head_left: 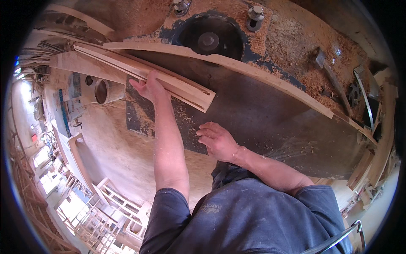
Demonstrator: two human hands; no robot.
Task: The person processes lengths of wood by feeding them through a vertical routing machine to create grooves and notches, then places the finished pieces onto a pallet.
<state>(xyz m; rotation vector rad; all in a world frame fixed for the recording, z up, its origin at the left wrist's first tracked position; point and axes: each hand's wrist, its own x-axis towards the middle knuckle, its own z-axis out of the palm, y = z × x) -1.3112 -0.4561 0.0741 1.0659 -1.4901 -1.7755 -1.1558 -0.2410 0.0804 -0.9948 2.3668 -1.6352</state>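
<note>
A long, pale wooden rail (182,86) with slots along its length lies at a slant over the left part of a dark metal machine table (262,114). My left hand (151,88) grips the rail near its middle, its thumb on the upper side and its fingers at the near edge. To the right, my right hand (218,142) is above the table's near edge. Its fingers are loosely bent and slightly apart, with nothing seen in them. Behind the rail runs a long wooden fence strip (241,67).
Beyond the fence, a round spindle (208,41) sits in a dark recess, beside a metal clamp knob (255,17). Wood shavings cover the far surface, where a hammer (336,84) lies. A round duct (101,91) stands left of the table. Wooden frames (108,220) stand on the floor at lower left.
</note>
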